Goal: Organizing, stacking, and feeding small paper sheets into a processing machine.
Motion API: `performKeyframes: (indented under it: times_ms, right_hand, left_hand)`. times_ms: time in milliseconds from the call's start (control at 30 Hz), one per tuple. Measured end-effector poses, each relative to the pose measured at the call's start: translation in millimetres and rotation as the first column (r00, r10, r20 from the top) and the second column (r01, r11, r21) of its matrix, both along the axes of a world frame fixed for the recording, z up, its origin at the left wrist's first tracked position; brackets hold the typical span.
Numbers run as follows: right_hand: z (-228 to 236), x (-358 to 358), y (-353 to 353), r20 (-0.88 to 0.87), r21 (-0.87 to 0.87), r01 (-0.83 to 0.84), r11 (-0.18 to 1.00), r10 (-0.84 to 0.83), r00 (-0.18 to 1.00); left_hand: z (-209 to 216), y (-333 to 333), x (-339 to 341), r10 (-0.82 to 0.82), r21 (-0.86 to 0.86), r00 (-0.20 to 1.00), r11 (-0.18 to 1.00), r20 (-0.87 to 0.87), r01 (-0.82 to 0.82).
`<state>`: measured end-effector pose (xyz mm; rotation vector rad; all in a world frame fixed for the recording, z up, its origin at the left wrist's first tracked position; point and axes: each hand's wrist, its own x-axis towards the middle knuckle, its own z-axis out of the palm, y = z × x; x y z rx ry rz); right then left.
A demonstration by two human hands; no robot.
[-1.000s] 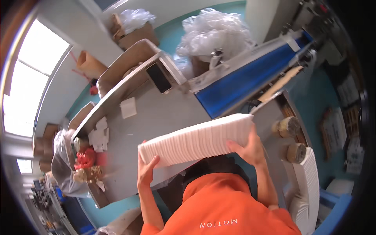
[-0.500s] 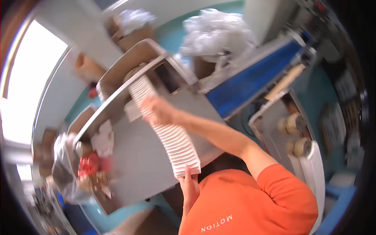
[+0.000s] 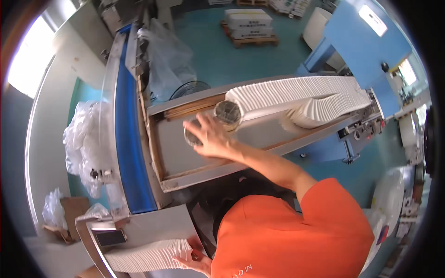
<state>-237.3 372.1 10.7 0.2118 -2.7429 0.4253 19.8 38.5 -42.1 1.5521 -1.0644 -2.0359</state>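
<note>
A curved row of thin white pieces [image 3: 143, 255], packed face to face, lies on the grey table [image 3: 169, 224] at the lower left. My left hand [image 3: 198, 263] is at the near end of this row, fingers around its last pieces. Over the long tray, my right hand [image 3: 217, 140] reaches onto a round, brownish cylinder [image 3: 190, 134]. Thumb and fingers lie around its top, hiding part of it. Just beyond the hand stands a second cylinder [image 3: 228, 112], against the end of a long row of the same white pieces [image 3: 296, 92].
The long tray [image 3: 273, 150] has raised metal sides. Another white row [image 3: 320, 112] curves through its right part. A blue conveyor belt [image 3: 127, 139] runs along the tray's left end. A dark phone-like slab [image 3: 111, 237] lies by the table row. Blue machinery [image 3: 366, 41] stands at right.
My view has turned right, toward the long tray. My right hand has left the table's white row and is now at a cylinder in the tray. My left hand stays at the row's end.
</note>
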Motion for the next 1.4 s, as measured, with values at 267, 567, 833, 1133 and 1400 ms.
performKeyframes:
  times_ms: [267,567,833,1133,1400]
  right_hand:
    - [14,112,75,0.118,-0.081,0.519,0.851,-0.508,0.853]
    - [30,170,245,-0.022,0.046,0.516,0.855,-0.516,0.856]
    - [31,203,214,-0.174,0.263,0.413,0.872,-0.379,0.909]
    - [14,156,149,-0.035,0.433,0.487,0.759,-0.525,0.85]
    - [29,146,-108,0.505,-0.852,0.134,0.506,0.73,0.46]
  left_hand:
    - [-81,-78,42,-0.443,0.171,0.896,0.886,0.038,0.431]
    - [-150,-160,95,-0.405,0.198,0.914,0.896,-0.004,0.397]
    - [16,32,-10,0.045,-0.162,0.995,0.986,0.084,-0.031]
    - [23,13,12,0.002,-0.055,0.999,0.998,-0.032,-0.004]
    - [34,2,31,-0.105,0.059,0.949,0.99,-0.297,0.127]
